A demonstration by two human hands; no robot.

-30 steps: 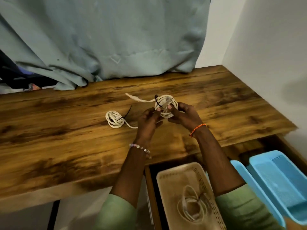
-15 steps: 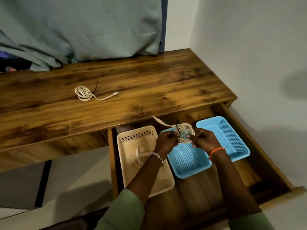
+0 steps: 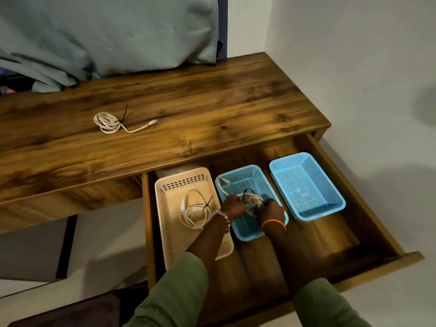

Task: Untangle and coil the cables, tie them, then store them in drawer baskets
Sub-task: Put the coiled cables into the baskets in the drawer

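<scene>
Both hands are inside the open drawer (image 3: 368, 197), over the middle basket (image 3: 238, 182), which is blue. The left hand (image 3: 232, 205) and right hand (image 3: 271, 210) face each other across a coiled white cable (image 3: 252, 199) bound with a black tie (image 3: 247, 192). The fingers of both hands are curled and pinch the coil from either side. The coil sits low in the basket, but contact with the basket floor cannot be confirmed. One loose end of this cable (image 3: 223, 181) runs toward the basket's far left corner and lies over its rim.

The drawer holds three baskets in a row. The beige basket (image 3: 165, 208) stands at the left end, against the drawer's left wall. It contains a second coiled white cable (image 3: 194, 214) with a black tie, lying near its middle. The second blue basket (image 3: 306, 185) stands toward the drawer's right end, apart from the middle basket.

A third coiled cable (image 3: 109, 122) lies on the desk (image 3: 212, 109), left of centre, tied with black, its plug end trailing to the right. It is well apart from the drawer and from both hands.

A grey-green curtain (image 3: 106, 31) hangs over the desk's far edge. A beaded bracelet (image 3: 224, 218) is on the left wrist, an orange band (image 3: 273, 224) on the right. Both green sleeves (image 3: 179, 291) are in view at the bottom of the picture.
</scene>
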